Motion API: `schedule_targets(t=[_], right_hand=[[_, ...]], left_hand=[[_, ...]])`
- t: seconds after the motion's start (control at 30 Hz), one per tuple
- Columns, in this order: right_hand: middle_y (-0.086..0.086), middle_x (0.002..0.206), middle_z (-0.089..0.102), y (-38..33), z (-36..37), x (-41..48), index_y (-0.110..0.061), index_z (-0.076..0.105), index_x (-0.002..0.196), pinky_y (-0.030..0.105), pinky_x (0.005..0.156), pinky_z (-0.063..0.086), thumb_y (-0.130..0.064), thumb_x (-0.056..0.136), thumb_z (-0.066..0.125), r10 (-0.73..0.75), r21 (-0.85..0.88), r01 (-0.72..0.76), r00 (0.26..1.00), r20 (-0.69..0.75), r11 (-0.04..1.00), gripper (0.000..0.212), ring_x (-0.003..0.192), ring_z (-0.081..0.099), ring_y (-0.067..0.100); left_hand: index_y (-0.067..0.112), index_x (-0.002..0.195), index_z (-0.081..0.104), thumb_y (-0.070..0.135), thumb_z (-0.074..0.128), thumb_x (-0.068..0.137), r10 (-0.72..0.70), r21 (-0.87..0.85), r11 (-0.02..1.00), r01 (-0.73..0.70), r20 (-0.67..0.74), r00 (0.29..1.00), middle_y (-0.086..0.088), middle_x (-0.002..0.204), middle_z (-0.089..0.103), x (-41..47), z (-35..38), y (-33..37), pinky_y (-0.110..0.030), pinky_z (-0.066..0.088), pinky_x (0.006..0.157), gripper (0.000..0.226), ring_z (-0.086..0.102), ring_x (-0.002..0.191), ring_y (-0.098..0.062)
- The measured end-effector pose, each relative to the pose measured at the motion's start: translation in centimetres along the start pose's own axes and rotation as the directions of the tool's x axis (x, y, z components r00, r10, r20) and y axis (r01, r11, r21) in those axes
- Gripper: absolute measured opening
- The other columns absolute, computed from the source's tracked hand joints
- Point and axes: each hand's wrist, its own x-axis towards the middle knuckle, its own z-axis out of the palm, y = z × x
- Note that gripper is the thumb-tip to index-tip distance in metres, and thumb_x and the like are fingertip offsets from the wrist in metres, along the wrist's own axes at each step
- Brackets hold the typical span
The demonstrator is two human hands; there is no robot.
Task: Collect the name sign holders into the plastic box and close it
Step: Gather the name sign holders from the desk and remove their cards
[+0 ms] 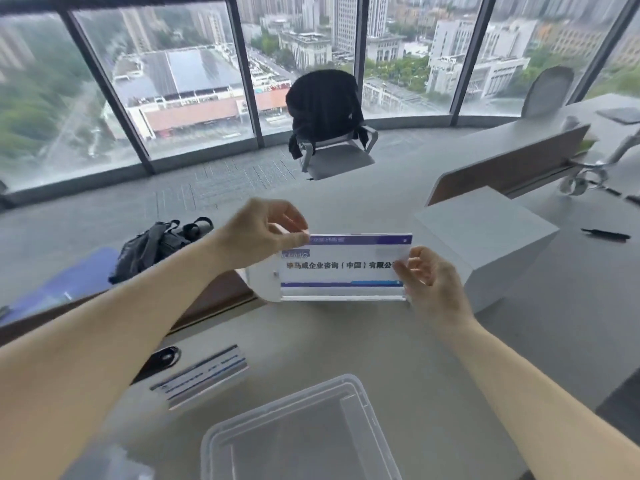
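Observation:
A clear acrylic name sign holder (pixel 343 268) with a blue and white card stands upright above the desk, held between both hands. My left hand (pixel 263 233) pinches its top left corner. My right hand (pixel 429 278) grips its right edge. A second name sign holder (pixel 202 377) lies flat on the desk at the lower left, near my left forearm. The clear plastic box (pixel 363 393) sits open at the bottom centre, close to me, with nothing visible inside. Its lid is not clearly in view.
A grey block (pixel 485 237) stands right of the held holder. A black pen (pixel 606 234) lies at the far right. A black bag (pixel 159 244) rests on a blue seat beyond the desk's brown edge. An office chair (pixel 329 126) with a dark jacket faces the windows.

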Motion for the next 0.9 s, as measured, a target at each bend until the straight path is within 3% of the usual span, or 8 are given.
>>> schedule_targets(t=[0.13,0.23,0.37,0.5,0.57,0.7,0.8,0.9], right_hand=[[-0.013,0.081,0.07,-4.9,2.4,-1.3,-0.034,0.062,0.082,0.028,0.067,0.049,-0.03,0.096,0.066,-0.113,0.001,0.113,0.993,0.025,0.994,0.015,0.079,0.068,0.009],[-0.01,0.088,0.074,-7.6,4.8,-3.1,-0.03,0.065,0.089,0.034,0.076,0.057,-0.032,0.096,0.066,-0.184,-0.035,0.187,0.98,0.079,0.982,0.007,0.087,0.072,0.01],[-0.011,0.099,0.073,-10.5,9.1,-6.1,-0.032,0.063,0.099,0.035,0.086,0.058,-0.034,0.094,0.068,-0.185,0.008,0.185,0.979,0.085,0.983,0.007,0.098,0.07,0.008],[-0.003,0.133,0.056,-13.1,14.6,-10.5,-0.021,0.044,0.144,0.037,0.11,0.046,-0.038,0.086,0.076,0.079,0.189,-0.122,0.971,0.225,0.974,0.068,0.125,0.056,0.016],[0.006,0.144,0.053,-14.2,18.0,-13.9,-0.017,0.034,0.152,0.044,0.11,0.047,-0.032,0.086,0.078,0.226,0.346,-0.342,0.915,0.334,0.873,0.08,0.126,0.057,0.023],[0.015,0.118,0.068,-18.0,25.8,-21.9,-0.004,0.055,0.129,0.043,0.092,0.059,-0.016,0.094,0.068,0.361,0.528,-0.646,0.755,0.547,0.551,0.039,0.114,0.068,0.033],[0.015,0.109,0.075,-20.5,31.5,-27.3,-0.005,0.063,0.118,0.035,0.07,0.065,-0.011,0.102,0.056,0.376,0.458,-0.684,0.71,0.595,0.568,0.018,0.1,0.074,0.032],[0.016,0.11,0.076,-21.3,36.5,-31.7,-0.003,0.065,0.12,0.034,0.065,0.065,-0.004,0.104,0.049,0.415,0.33,-0.717,0.649,0.638,0.614,0.023,0.091,0.076,0.028]], left_hand=[[0.024,0.114,0.073,0.04,0.077,0.088,0.059,0.453,0.882,-0.129,0.164,0.985,0.016,0.085,0.063,-2.3,-2.4,2.6,-0.023,0.044,0.072,0.03,0.06,0.081,-0.01],[0.021,0.101,0.068,0.028,0.07,0.096,0.074,0.536,0.829,-0.159,0.176,0.982,0.019,0.073,0.048,-4.8,-3.4,3.1,-0.016,0.033,0.059,0.009,0.05,0.067,-0.005],[0.034,0.067,0.046,0.027,0.07,0.097,0.017,0.542,0.837,-0.075,0.111,0.994,0.016,0.071,0.05,-10.2,-6.5,1.9,-0.026,0.039,0.059,0.039,0.051,0.063,-0.005],[0.03,0.065,0.044,0.031,0.069,0.096,-0.042,0.536,0.843,0.032,0.007,0.999,0.01,0.069,0.048,-16.7,-10.1,-0.3,-0.033,0.041,0.061,0.04,0.047,0.061,-0.009],[0.031,0.066,0.044,0.03,0.07,0.096,-0.055,0.512,0.856,0.075,-0.053,0.997,0.012,0.068,0.045,-20.2,-11.9,-1.5,-0.027,0.033,0.057,0.04,0.042,0.059,-0.003],[0.024,0.078,0.063,0.027,0.071,0.096,-0.127,0.405,0.898,0.173,-0.139,0.982,0.01,0.066,0.055,-28.0,-14.9,-4.2,-0.021,0.034,0.053,0.02,0.05,0.056,-0.007],[0.022,0.064,0.057,0.025,0.07,0.095,-0.225,0.314,0.904,0.29,-0.228,0.947,0.009,0.058,0.052,-34.1,-16.7,-7.6,-0.022,0.036,0.052,0.033,0.047,0.05,-0.009],[0.013,0.064,0.053,0.025,0.061,0.097,-0.403,0.289,0.838,0.463,-0.244,0.882,-0.003,0.064,0.053,-39.4,-18.3,-11.2,-0.029,0.039,0.058,0.036,0.047,0.057,-0.021]])
